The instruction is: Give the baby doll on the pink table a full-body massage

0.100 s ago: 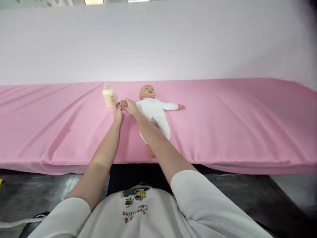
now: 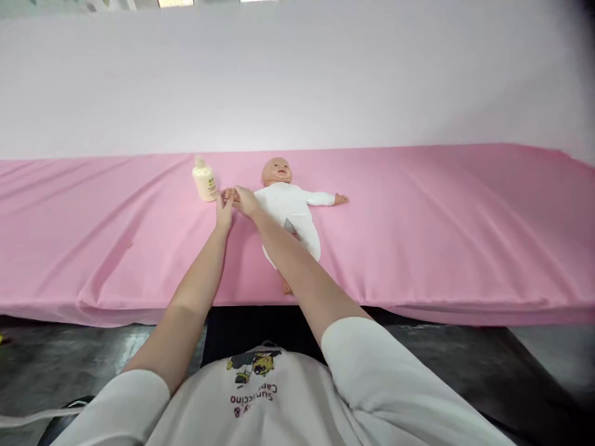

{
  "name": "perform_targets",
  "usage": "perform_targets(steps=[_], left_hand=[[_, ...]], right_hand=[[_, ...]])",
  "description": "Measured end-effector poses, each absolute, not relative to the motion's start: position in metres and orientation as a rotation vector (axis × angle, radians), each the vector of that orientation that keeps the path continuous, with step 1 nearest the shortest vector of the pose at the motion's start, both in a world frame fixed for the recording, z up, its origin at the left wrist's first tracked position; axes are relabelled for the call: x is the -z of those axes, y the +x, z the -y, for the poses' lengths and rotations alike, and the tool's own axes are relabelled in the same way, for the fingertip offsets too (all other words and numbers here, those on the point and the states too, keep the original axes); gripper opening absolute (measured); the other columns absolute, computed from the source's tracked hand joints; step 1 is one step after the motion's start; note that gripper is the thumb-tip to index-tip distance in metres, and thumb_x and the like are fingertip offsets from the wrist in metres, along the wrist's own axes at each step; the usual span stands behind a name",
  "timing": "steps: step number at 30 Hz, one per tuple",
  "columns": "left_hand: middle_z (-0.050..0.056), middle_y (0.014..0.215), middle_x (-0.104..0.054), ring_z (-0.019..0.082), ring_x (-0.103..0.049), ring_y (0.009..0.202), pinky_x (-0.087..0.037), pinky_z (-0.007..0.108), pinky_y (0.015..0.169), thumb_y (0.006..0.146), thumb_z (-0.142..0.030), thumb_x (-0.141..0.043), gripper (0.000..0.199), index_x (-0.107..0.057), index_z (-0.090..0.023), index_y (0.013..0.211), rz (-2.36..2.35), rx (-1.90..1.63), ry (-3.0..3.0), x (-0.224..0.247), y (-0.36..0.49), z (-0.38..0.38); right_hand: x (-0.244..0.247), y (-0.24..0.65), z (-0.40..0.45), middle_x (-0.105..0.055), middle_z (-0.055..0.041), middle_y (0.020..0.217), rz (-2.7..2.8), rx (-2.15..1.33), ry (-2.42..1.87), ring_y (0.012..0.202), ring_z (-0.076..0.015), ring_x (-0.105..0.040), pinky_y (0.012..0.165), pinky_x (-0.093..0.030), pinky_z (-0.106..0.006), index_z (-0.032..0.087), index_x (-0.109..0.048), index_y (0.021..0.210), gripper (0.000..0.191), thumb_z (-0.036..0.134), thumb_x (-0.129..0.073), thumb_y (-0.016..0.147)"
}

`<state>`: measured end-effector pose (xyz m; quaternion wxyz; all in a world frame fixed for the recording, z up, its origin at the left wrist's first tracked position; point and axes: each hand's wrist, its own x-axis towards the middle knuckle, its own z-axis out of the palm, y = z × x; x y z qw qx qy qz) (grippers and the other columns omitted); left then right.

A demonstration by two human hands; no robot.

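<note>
A baby doll [image 2: 290, 207] in a white suit lies face up on the pink cloth, its head towards the wall. Its arm on the left side is stretched out, and both my hands are at that arm's small hand. My right hand [image 2: 245, 201] is closed around the doll's wrist area. My left hand [image 2: 224, 209] has its fingers pressed to the doll's hand. Just left of my left hand stands a cream-coloured bottle [image 2: 205, 182] with a pale cap. My right forearm passes over the doll's lower body and hides part of its legs.
Pink cloth [image 2: 441, 235] covers the long table, with folds on the left and right. Behind it rises a pale wall [image 2: 297, 80]. The table's front edge is close to my body, with dark floor [image 2: 106, 347] below.
My left hand has moved slightly to the right, closer against the doll's hand. My right hand keeps its hold.
</note>
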<state>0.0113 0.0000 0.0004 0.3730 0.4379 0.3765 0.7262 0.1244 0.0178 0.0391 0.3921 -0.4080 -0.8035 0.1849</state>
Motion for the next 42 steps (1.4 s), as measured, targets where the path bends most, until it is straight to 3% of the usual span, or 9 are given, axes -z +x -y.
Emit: perform_targets(steps=[3, 7, 12, 18, 23, 27, 31, 36, 42], left_hand=[[0.006, 0.112, -0.071, 0.020, -0.069, 0.111, -0.051, 0.035, 0.110, 0.073, -0.034, -0.086, 0.044, -0.061, -0.023, 0.108, -1.005, -1.905, 1.166, -0.001, 0.016, 0.001], [0.006, 0.104, -0.071, 0.020, -0.070, 0.103, -0.052, 0.038, 0.107, 0.075, -0.030, -0.084, 0.034, -0.064, -0.020, 0.101, -1.114, -1.914, 1.174, -0.005, 0.012, 0.004], [0.006, 0.107, -0.071, 0.020, -0.069, 0.105, -0.052, 0.036, 0.106, 0.076, -0.018, -0.079, 0.030, -0.064, -0.020, 0.101, -1.131, -2.013, 1.158, -0.010, 0.007, 0.008], [0.005, 0.106, -0.071, 0.019, -0.068, 0.106, -0.050, 0.033, 0.107, 0.088, -0.033, -0.073, 0.021, -0.068, -0.021, 0.103, -1.178, -1.978, 1.403, -0.013, 0.012, 0.019], [0.009, 0.116, -0.071, 0.022, -0.067, 0.117, -0.047, 0.036, 0.113, 0.095, -0.052, -0.063, 0.033, -0.065, -0.021, 0.109, -1.164, -1.971, 1.483, -0.016, 0.016, 0.024], [0.013, 0.132, -0.067, 0.024, -0.062, 0.131, -0.043, 0.039, 0.120, 0.098, -0.061, -0.055, 0.045, -0.059, -0.022, 0.121, -1.151, -1.931, 1.443, -0.016, 0.018, 0.025], [0.019, 0.149, -0.056, 0.026, -0.055, 0.142, -0.038, 0.040, 0.125, 0.095, -0.058, -0.063, 0.064, -0.043, -0.020, 0.142, -1.177, -1.891, 1.337, -0.017, 0.024, 0.024], [0.020, 0.158, -0.048, 0.029, -0.055, 0.143, -0.044, 0.043, 0.121, 0.090, -0.057, -0.071, 0.076, -0.037, -0.023, 0.149, -1.126, -1.765, 1.249, -0.018, 0.029, 0.022], [0.017, 0.154, -0.054, 0.026, -0.054, 0.144, -0.042, 0.042, 0.123, 0.096, -0.057, -0.062, 0.067, -0.040, -0.023, 0.149, -1.097, -1.735, 1.398, -0.016, 0.028, 0.026]], right_hand=[[-0.038, 0.124, -0.019, -0.073, -0.0100, 0.104, 2.117, -0.371, -1.070, 0.095, -0.0236, -0.066, 0.089, -0.049, -0.034, 0.017, -0.065, 0.101, 0.018, 0.032, -0.060, 0.091], [-0.040, 0.122, -0.018, -0.073, -0.0114, 0.108, 2.147, -0.339, -1.090, 0.096, -0.0247, -0.065, 0.091, -0.049, -0.037, 0.017, -0.067, 0.106, 0.022, 0.029, -0.060, 0.089], [-0.041, 0.121, -0.011, -0.070, -0.0124, 0.126, 2.158, -0.305, -1.121, 0.116, -0.0292, -0.062, 0.104, -0.045, -0.044, 0.018, -0.066, 0.121, 0.035, 0.021, -0.059, 0.087], [-0.047, 0.122, -0.005, -0.075, -0.0148, 0.115, 2.156, -0.257, -1.229, 0.103, -0.0305, -0.066, 0.094, -0.047, -0.042, 0.015, -0.068, 0.117, 0.030, 0.027, -0.060, 0.090], [-0.054, 0.123, -0.002, -0.077, -0.0125, 0.110, 2.226, -0.196, -1.135, 0.101, -0.0274, -0.067, 0.095, -0.044, -0.039, 0.016, -0.073, 0.104, 0.024, 0.027, -0.052, 0.097], [-0.055, 0.122, 0.000, -0.074, -0.0144, 0.113, 2.204, -0.141, -1.106, 0.107, -0.0278, -0.064, 0.099, -0.043, -0.040, 0.014, -0.071, 0.109, 0.024, 0.027, -0.054, 0.098], [-0.052, 0.121, -0.001, -0.071, -0.0130, 0.117, 2.169, -0.132, -1.031, 0.111, -0.0277, -0.061, 0.101, -0.043, -0.040, 0.015, -0.068, 0.113, 0.026, 0.028, -0.048, 0.101], [-0.050, 0.122, -0.004, -0.068, -0.0126, 0.126, 2.052, -0.124, -1.093, 0.113, -0.0277, -0.060, 0.102, -0.045, -0.041, 0.016, -0.062, 0.126, 0.034, 0.029, -0.043, 0.102], [-0.049, 0.119, -0.004, -0.061, -0.0113, 0.138, 2.036, -0.159, -1.118, 0.125, -0.0265, -0.056, 0.110, -0.043, -0.039, 0.021, -0.047, 0.152, 0.052, 0.024, -0.043, 0.100]])
